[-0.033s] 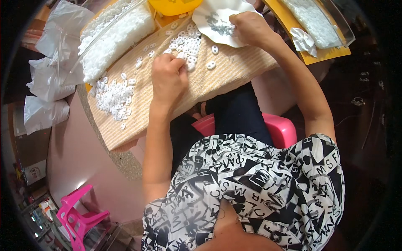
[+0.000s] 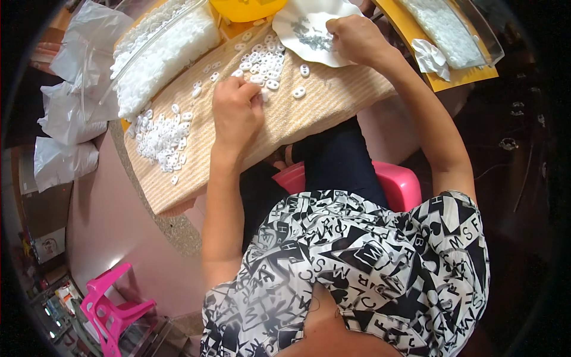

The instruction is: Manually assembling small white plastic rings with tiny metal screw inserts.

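My left hand (image 2: pixel 239 110) pinches a small white plastic piece (image 2: pixel 264 95) between thumb and fingertips, just above the striped cloth (image 2: pixel 321 104). Beside its fingertips lies a cluster of white oval two-holed pieces (image 2: pixel 269 62). Over the scalloped white plate (image 2: pixel 342 56), my right hand (image 2: pixel 360 40) has its fingers closed at the edge of a spread of tiny grey metal bits (image 2: pixel 312 37). What those fingers hold is hidden. Two separate oval pieces (image 2: pixel 302 92) rest on the cloth between the cluster and the plate.
Another heap of white pieces (image 2: pixel 162 140) lies at the cloth's left end. Behind it stands a clear-sided box full of white parts (image 2: pixel 166 59). A yellow bowl (image 2: pixel 247 9) sits at the far edge. To the right is a second box (image 2: pixel 443 30) with crumpled paper (image 2: pixel 431 58).
My left hand has drawn slightly left, away from the cluster, with a white piece at its fingertips. The right hand stays at the plate.
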Demonstrator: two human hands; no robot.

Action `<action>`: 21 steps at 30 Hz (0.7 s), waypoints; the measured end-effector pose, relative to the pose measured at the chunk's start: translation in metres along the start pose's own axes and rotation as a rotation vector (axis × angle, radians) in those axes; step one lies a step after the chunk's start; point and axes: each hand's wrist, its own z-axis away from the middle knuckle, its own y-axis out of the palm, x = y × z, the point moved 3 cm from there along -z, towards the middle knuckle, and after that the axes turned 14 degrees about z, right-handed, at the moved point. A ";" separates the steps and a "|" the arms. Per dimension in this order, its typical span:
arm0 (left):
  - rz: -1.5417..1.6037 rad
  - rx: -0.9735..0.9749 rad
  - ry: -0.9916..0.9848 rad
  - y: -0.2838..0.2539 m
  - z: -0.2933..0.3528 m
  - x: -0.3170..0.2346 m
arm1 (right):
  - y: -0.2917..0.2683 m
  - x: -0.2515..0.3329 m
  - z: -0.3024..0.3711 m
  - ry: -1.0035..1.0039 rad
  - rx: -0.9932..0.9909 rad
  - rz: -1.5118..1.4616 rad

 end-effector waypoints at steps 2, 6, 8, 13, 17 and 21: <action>0.026 0.020 -0.060 -0.005 0.003 0.006 | -0.004 -0.007 0.002 0.075 -0.092 -0.173; 0.043 -0.085 0.006 -0.011 0.002 0.002 | 0.006 -0.022 0.004 0.155 -0.121 -0.437; 0.235 -0.157 -0.152 -0.014 0.004 0.004 | 0.007 -0.019 0.003 0.208 -0.043 -0.554; 1.194 -0.321 -0.669 -0.022 0.021 -0.005 | 0.010 -0.010 0.012 0.332 0.136 -1.354; 1.545 -0.303 -0.632 -0.029 0.030 -0.018 | -0.011 0.018 0.020 0.282 0.167 -1.613; 1.533 -0.337 -0.706 -0.034 0.043 -0.027 | -0.039 0.059 0.029 0.181 0.268 -1.864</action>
